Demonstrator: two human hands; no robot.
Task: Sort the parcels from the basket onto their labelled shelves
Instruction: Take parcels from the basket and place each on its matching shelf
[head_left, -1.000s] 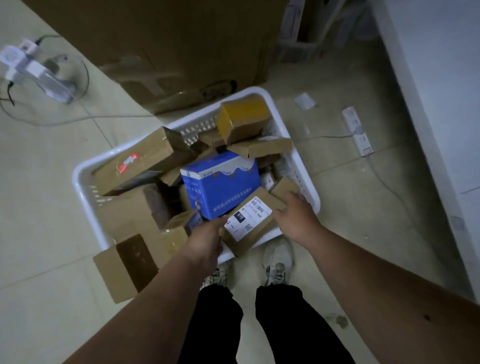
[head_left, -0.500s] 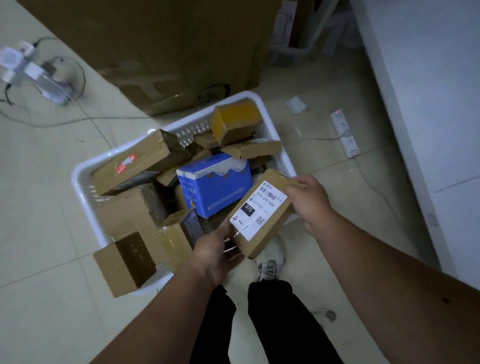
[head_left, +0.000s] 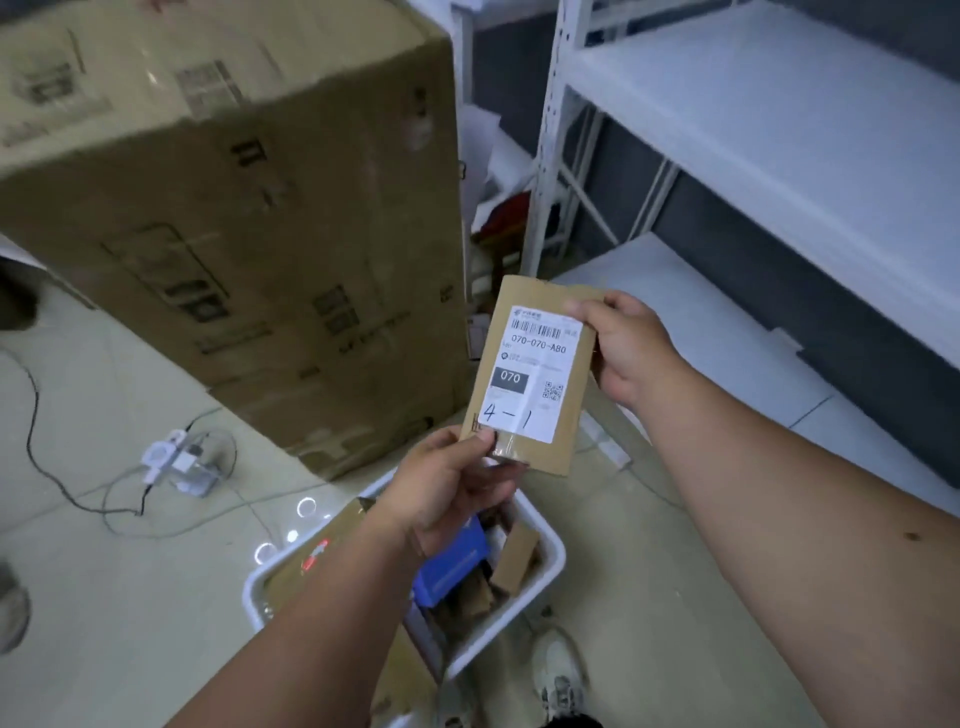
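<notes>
Closest to the camera, the white basket (head_left: 540, 587) now sits low in the view, below both forearms, where a second ago it filled the middle of the picture. It still holds a blue box (head_left: 452, 566) and several brown cartons, so most of the sorting remains to be done.

Above it, the parcel (head_left: 535, 374) has come clear of the basket and is raised upright in front of the person, no longer touching the pile it was being lifted from. The left hand (head_left: 447, 493) pinches its lower left corner, thumb on the label side and the other fingers curled behind. The right hand (head_left: 623, 348) grips its upper right edge, thumb across the front near the barcode, the rest of the fingers hidden behind the card. Between the two grips the white label (head_left: 537, 371) faces the camera squarely: printed "070-070-A80", and "4-1" handwritten just beside the left thumb.

That suggests the step in hand is reading the address, and that the parcel is bound for a place marked 4-1.

Beyond the right fingers stands the white shelving (head_left: 753, 130), which has swung into view as the head lifted; no shelf marks can be read on it. Beyond the left fingers stands a large cardboard carton (head_left: 234, 208) on the floor.
</notes>
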